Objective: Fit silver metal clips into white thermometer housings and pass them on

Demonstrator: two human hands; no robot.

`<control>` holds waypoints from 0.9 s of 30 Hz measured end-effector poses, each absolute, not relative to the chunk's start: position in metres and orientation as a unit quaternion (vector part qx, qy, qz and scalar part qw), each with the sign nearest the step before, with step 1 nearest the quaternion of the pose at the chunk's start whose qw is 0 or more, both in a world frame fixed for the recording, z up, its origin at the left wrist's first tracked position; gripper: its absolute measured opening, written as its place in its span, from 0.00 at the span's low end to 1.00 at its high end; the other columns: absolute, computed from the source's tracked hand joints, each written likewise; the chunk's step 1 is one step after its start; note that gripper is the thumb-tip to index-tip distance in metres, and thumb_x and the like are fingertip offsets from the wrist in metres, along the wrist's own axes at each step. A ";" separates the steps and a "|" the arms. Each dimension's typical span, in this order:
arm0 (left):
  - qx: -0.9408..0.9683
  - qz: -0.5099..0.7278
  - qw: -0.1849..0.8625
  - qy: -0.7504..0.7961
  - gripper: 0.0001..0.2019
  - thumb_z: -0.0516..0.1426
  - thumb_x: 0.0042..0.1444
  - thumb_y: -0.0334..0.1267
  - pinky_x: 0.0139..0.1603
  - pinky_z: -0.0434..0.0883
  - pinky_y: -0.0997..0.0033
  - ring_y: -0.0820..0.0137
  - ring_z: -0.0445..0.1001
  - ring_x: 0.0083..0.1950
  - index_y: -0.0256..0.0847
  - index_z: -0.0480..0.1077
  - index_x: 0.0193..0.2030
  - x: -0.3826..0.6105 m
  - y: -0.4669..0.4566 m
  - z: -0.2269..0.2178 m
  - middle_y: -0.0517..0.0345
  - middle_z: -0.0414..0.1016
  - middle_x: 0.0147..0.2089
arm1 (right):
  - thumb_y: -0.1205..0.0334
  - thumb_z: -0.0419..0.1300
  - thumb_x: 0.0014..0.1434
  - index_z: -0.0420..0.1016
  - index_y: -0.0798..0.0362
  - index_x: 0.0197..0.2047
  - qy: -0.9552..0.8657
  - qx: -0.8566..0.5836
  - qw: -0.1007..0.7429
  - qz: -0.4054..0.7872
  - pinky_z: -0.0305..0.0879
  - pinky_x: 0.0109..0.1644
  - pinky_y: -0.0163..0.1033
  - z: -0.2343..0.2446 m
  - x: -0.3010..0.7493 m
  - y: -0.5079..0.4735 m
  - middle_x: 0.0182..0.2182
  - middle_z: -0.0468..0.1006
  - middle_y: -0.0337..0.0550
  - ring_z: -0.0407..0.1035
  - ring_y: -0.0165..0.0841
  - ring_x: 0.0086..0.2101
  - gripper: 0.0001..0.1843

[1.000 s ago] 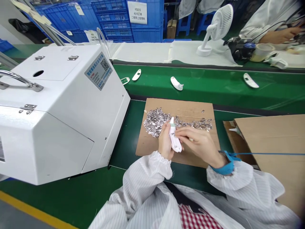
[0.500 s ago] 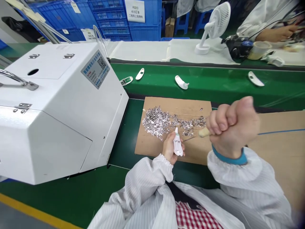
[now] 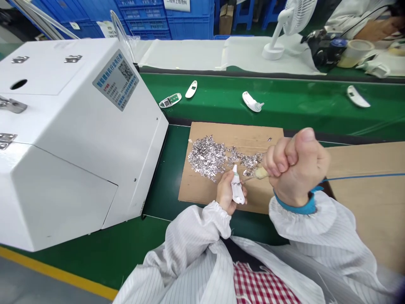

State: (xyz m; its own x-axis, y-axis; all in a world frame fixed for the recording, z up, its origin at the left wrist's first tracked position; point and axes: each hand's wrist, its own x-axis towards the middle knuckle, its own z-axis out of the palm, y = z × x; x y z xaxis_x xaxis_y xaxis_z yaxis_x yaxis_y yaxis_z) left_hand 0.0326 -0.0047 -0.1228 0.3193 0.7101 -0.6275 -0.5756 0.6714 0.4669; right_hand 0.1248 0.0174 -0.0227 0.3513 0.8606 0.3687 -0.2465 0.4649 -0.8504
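Observation:
My left hand (image 3: 225, 192) grips a small white thermometer-like device (image 3: 237, 191) with a narrow tip pointing away from me. Curled into a fist, my right hand (image 3: 295, 166) holds a screwdriver (image 3: 261, 173) with a pale yellow handle and a thin metal shaft. The shaft's end meets the device's upper face, where small metal clips seem to lie; exact contact is too small to tell. Beyond the hands, a heap of small shiny metal clips (image 3: 207, 157) lies on a cardboard sheet (image 3: 198, 192), with a looser trail of them partly behind my right fist.
A large white machine (image 3: 76, 143) stands at left. Along the green conveyor belt (image 3: 218, 99) lie an opened device with a circuit board (image 3: 170, 100) and white shells (image 3: 252, 101). A fan (image 3: 274, 50), tape roll (image 3: 356, 52) and a co-worker's hand (image 3: 378, 29) are farther back.
My right fist has moved left and brought the screwdriver's shaft over the device in my left hand. The view has tilted slightly down. Pieces on the belt at right have shifted rightward.

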 end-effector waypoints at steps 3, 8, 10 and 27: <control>0.077 0.395 0.809 0.429 0.08 0.51 0.61 0.44 0.11 0.60 0.78 0.74 0.63 0.15 0.43 0.57 0.41 0.032 -0.004 -0.123 0.65 0.64 0.24 | 0.52 0.60 0.63 0.53 0.51 0.16 -0.425 -0.367 0.739 0.372 0.42 0.12 0.33 -0.022 0.125 0.017 0.11 0.54 0.31 0.49 0.22 0.11 0.28; 0.073 0.396 0.811 0.425 0.12 0.54 0.59 0.46 0.10 0.58 0.79 0.75 0.63 0.14 0.44 0.56 0.39 0.033 -0.003 -0.127 0.66 0.64 0.25 | 0.54 0.60 0.63 0.56 0.51 0.16 -0.441 -0.367 0.728 0.374 0.43 0.13 0.34 -0.025 0.121 0.016 0.12 0.54 0.31 0.50 0.23 0.12 0.27; 0.075 0.399 0.811 0.422 0.13 0.56 0.57 0.48 0.11 0.57 0.80 0.76 0.62 0.14 0.44 0.56 0.39 0.033 -0.003 -0.129 0.66 0.64 0.25 | 0.53 0.59 0.63 0.56 0.50 0.16 -0.455 -0.379 0.717 0.368 0.45 0.14 0.35 -0.026 0.119 0.015 0.12 0.55 0.32 0.51 0.24 0.12 0.27; 0.111 0.412 0.796 0.429 0.21 0.58 0.54 0.55 0.11 0.58 0.79 0.75 0.62 0.12 0.43 0.58 0.40 0.037 -0.008 -0.131 0.68 0.64 0.20 | 0.51 0.55 0.65 0.56 0.49 0.16 -0.479 -0.402 0.702 0.340 0.48 0.17 0.37 -0.025 0.105 0.006 0.12 0.54 0.33 0.51 0.26 0.13 0.28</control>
